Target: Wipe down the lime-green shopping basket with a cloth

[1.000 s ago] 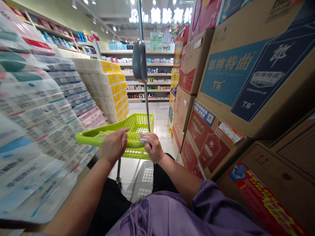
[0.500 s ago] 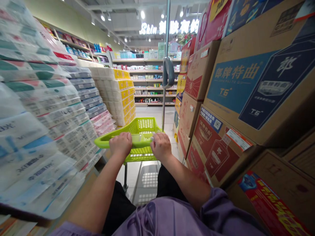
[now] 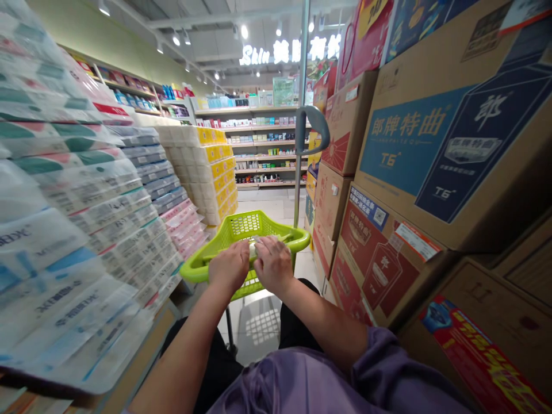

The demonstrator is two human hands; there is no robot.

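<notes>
My left grip (image 3: pixel 228 267) and right grip (image 3: pixel 275 264), both curled closed, hold the near-side handle (image 3: pixel 195 273) of a lime-green shopping cart (image 3: pixel 301 239) in a shop aisle. The two are bunched close together near its middle. A pale, crumpled scrap (image 3: pixel 255 241) sits at the right grip's fingers; what it is, I cannot tell. The cart stands directly before me on the tiled floor, between wrapped packs (image 3: pixel 112 213) on my left and stacked cartons (image 3: pixel 409 132) on my right. A metal pole (image 3: pixel 298 195) with a grey loop (image 3: pixel 322 129) rises by its right side. The plastic looks stiff, smooth and perhaps a little slippery, and the mesh build suggests a light frame that should roll readily. The rounded handle seems the place to hold; grips set wider apart would likely steer it more steadily.
</notes>
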